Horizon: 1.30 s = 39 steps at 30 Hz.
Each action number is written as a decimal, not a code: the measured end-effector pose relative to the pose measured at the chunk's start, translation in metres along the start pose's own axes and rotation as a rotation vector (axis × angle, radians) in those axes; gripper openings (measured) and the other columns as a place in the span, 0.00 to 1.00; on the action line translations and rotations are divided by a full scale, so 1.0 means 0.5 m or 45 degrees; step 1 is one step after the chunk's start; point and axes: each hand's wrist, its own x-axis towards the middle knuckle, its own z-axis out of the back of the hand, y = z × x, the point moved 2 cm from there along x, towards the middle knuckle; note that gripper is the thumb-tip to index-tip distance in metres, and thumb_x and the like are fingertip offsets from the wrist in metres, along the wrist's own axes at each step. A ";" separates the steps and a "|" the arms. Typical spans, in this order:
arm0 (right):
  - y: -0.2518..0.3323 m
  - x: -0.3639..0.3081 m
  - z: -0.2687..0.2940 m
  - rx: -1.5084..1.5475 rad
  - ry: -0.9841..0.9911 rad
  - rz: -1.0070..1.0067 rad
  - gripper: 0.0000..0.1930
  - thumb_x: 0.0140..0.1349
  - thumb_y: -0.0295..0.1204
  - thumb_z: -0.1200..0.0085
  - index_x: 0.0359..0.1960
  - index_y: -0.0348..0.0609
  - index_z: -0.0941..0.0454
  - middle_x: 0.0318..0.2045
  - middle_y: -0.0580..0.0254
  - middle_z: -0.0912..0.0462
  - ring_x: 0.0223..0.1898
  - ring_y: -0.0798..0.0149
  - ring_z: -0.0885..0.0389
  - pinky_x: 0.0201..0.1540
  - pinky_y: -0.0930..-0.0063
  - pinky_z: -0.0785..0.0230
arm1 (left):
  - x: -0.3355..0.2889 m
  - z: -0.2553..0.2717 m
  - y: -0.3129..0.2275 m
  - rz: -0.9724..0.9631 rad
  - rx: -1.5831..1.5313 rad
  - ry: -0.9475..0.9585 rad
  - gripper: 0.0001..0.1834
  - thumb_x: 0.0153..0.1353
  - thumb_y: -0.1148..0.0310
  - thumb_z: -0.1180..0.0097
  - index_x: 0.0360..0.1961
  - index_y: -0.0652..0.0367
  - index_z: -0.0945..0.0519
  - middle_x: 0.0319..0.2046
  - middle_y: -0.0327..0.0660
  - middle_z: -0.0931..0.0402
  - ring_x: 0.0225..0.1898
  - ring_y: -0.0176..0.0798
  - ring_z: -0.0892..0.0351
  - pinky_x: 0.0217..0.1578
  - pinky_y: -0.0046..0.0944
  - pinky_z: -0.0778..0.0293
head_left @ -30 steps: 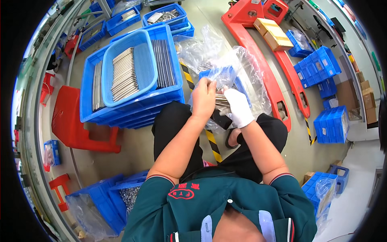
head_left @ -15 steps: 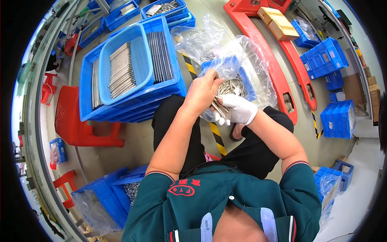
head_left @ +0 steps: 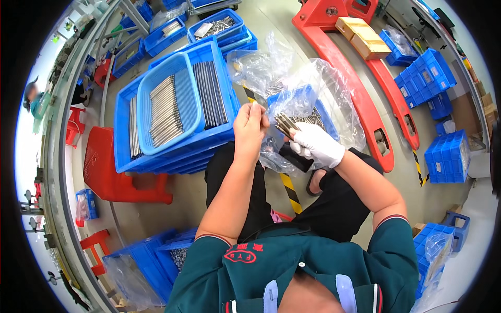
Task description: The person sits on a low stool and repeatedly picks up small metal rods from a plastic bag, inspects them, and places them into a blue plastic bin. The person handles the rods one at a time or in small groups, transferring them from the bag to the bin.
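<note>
My right hand [head_left: 317,144], in a white glove, is closed around a bundle of short metal rods [head_left: 285,124] whose ends stick out toward the left. Bare, my left hand [head_left: 250,127] hovers just left of the bundle, apart from it. Its fingers are pinched together, and whatever they hold is hidden. Beyond my right hand stands a blue bin [head_left: 325,110] lined with clear plastic [head_left: 342,94], with loose metal rods inside. To the left, a light blue basket [head_left: 136,99] holds a row of slim metal rods [head_left: 166,112] and rests on a larger blue crate [head_left: 121,151].
Dark rods [head_left: 210,94] lie in the crate beside the basket. A red pallet jack [head_left: 339,57] carries cardboard boxes [head_left: 362,37] at the far right. Blue crates [head_left: 447,159] stand along the right side. A red stool [head_left: 104,167] is at left; another person [head_left: 35,99] shows at the far left edge.
My hands have come apart: the left has moved left, away from the rods, while the right keeps the bundle. The whole view has shifted slightly.
</note>
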 end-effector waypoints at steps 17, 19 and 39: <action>0.007 -0.009 0.045 0.055 -0.080 0.118 0.09 0.60 0.35 0.46 0.31 0.42 0.26 0.20 0.71 0.27 0.18 0.80 0.35 0.19 0.85 0.44 | -0.021 -0.029 0.040 0.415 -0.729 0.379 0.12 0.67 0.61 0.54 0.38 0.60 0.27 0.27 0.38 0.28 0.23 0.31 0.35 0.26 0.32 0.38; 0.005 -0.007 0.046 -0.073 -0.114 0.157 0.10 0.60 0.36 0.47 0.29 0.41 0.26 0.20 0.70 0.27 0.18 0.78 0.34 0.20 0.83 0.43 | -0.020 -0.039 0.035 0.322 -0.701 0.245 0.13 0.67 0.60 0.54 0.38 0.59 0.26 0.28 0.38 0.29 0.25 0.32 0.35 0.27 0.32 0.38; 0.014 -0.004 0.050 -0.296 -0.319 0.258 0.13 0.60 0.39 0.47 0.28 0.41 0.25 0.18 0.69 0.27 0.20 0.76 0.33 0.23 0.79 0.41 | -0.022 -0.017 0.051 0.344 -0.456 0.202 0.14 0.66 0.62 0.51 0.40 0.64 0.24 0.28 0.37 0.28 0.29 0.31 0.31 0.32 0.32 0.31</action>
